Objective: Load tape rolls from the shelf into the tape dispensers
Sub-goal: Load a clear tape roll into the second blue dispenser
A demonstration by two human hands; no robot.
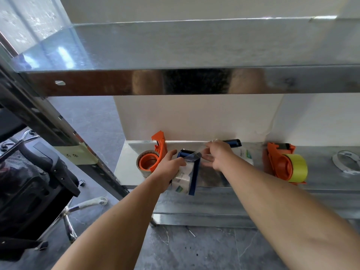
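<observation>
A blue tape dispenser (191, 176) with a clear tape roll in it is held over the front edge of the lower metal shelf (321, 172). My left hand (170, 162) grips its left side. My right hand (216, 155) pinches the free end of the clear tape strip (192, 155) and holds it stretched across the dispenser's top. An orange dispenser with a clear roll (151, 159) stands to the left. Another orange dispenser with a yellow roll (286, 164) stands to the right.
A second blue dispenser (240, 151) lies behind my right hand. A white ring (345, 161) lies at the far right of the shelf. The upper shelf (185, 80) overhangs close above. A black office chair (29, 184) stands at the left on the grey tiled floor.
</observation>
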